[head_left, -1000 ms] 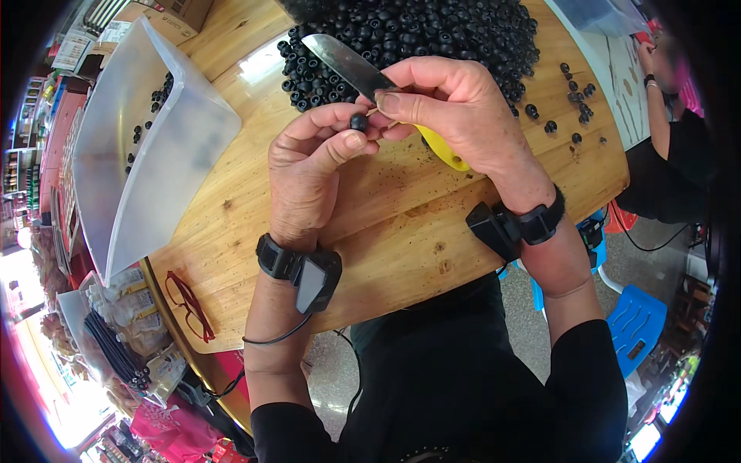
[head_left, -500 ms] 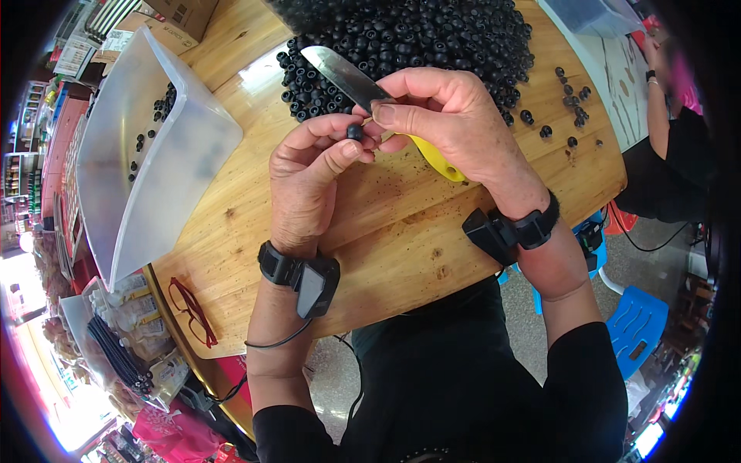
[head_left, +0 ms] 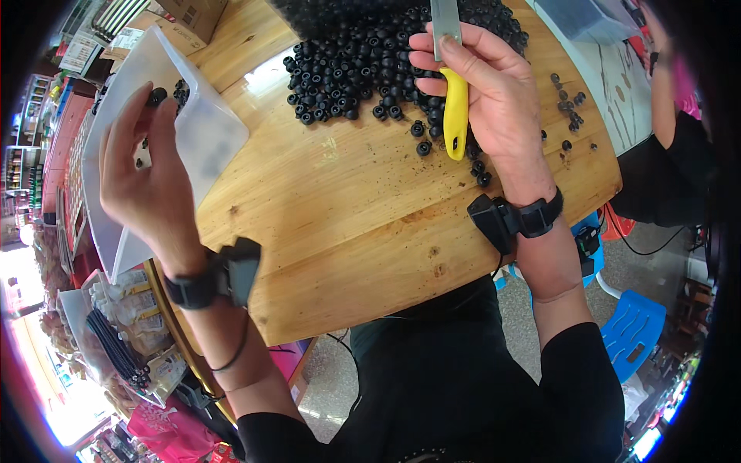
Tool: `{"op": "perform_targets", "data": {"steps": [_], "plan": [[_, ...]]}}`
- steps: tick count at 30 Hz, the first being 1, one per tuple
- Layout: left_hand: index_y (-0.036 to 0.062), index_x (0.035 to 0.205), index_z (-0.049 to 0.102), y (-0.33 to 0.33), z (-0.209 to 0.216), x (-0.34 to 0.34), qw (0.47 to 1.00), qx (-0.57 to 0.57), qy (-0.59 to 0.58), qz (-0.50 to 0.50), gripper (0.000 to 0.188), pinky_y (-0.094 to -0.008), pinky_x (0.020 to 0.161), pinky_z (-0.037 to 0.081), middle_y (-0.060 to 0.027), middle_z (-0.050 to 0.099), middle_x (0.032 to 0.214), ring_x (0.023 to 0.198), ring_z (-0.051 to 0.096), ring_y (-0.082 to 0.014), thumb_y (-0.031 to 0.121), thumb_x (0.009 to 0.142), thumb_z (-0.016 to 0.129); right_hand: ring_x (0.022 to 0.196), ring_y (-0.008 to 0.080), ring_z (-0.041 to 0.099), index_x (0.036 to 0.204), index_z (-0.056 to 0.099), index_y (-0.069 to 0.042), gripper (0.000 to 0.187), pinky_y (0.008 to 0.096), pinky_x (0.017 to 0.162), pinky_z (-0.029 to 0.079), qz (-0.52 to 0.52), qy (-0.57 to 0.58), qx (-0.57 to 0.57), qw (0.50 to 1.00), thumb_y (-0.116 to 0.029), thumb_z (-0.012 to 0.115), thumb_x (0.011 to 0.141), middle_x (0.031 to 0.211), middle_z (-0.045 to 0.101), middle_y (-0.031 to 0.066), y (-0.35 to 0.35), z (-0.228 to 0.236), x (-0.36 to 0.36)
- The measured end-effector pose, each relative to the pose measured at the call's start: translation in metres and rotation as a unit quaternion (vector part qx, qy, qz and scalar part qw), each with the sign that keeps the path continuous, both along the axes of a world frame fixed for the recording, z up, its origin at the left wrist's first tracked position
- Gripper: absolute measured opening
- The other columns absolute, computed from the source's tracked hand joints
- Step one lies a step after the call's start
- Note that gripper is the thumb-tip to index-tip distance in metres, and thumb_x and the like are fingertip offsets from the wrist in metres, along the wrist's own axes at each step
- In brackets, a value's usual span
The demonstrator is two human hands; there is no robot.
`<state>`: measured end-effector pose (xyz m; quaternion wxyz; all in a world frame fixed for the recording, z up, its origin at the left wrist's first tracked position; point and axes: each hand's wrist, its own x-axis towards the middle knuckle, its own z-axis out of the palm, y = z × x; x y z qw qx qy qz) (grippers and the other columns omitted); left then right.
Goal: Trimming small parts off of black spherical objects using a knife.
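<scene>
My left hand (head_left: 150, 174) is over the clear plastic bin (head_left: 220, 143) at the left. A small round black piece (head_left: 157, 96) sits between its thumb and fingertips. My right hand (head_left: 498, 100) grips a knife with a yellow handle (head_left: 457, 108) and a metal blade (head_left: 445, 23) pointing away from me. It hovers over the right part of a large pile of small black round pieces (head_left: 363, 65), which have hollow ends. Several like pieces lie inside the bin, partly hidden by my left hand. Each of my wrists wears a black strapped device.
The wooden table (head_left: 324, 208) has dark crumbs on it. Several loose pieces (head_left: 571, 108) lie near its right edge. A cardboard box (head_left: 181, 27) is at the far left. Another person's arm (head_left: 662, 100) and a blue stool (head_left: 634, 332) are at the right.
My left hand has moved left from the knife to the bin with the black piece. My right hand has lifted the knife away and turned it upright. Pieces at the pile's near edge have shifted nearer.
</scene>
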<state>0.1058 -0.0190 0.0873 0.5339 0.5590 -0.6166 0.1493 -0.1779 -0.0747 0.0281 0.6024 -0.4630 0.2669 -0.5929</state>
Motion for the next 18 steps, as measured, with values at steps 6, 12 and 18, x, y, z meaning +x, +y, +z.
{"op": "perform_targets", "data": {"steps": [6,12,18], "plan": [[0.0041,0.106,0.066,-0.023,-0.001,0.032,0.963,0.149,-0.162,0.154,0.029,-0.0286,0.071,0.049,-0.0084,0.066,0.093,0.08,0.063,-0.0206,0.008,0.078,0.07,0.085,0.0216,0.066,0.108,0.06,0.001,0.022,0.0306,0.069,0.058,-0.005,-0.004,0.005,1.0,-0.008,0.059,0.089,0.099,0.066,0.0154,0.001,0.0,0.003],[0.0053,0.09,0.066,-0.005,-0.021,-0.038,0.982,-0.004,-0.182,-0.054,0.015,-0.0349,0.072,0.048,-0.0092,0.062,0.088,0.08,0.059,-0.0259,0.005,0.076,0.07,0.084,0.02,0.066,0.107,0.061,0.002,0.021,0.0292,0.068,0.057,-0.007,0.009,-0.009,1.0,-0.01,0.059,0.089,0.097,0.066,0.0145,0.002,0.001,0.001],[0.0044,0.091,0.063,0.018,-0.069,-0.122,0.929,0.215,-0.13,-0.271,0.022,-0.0368,0.069,0.046,-0.01,0.059,0.084,0.078,0.056,-0.0288,-0.002,0.07,0.067,0.079,0.0164,0.066,0.105,0.06,0.002,0.019,0.0256,0.063,0.055,-0.025,0.005,0.003,1.0,-0.009,0.059,0.089,0.094,0.067,0.0119,0.003,0.004,0.003]]}}
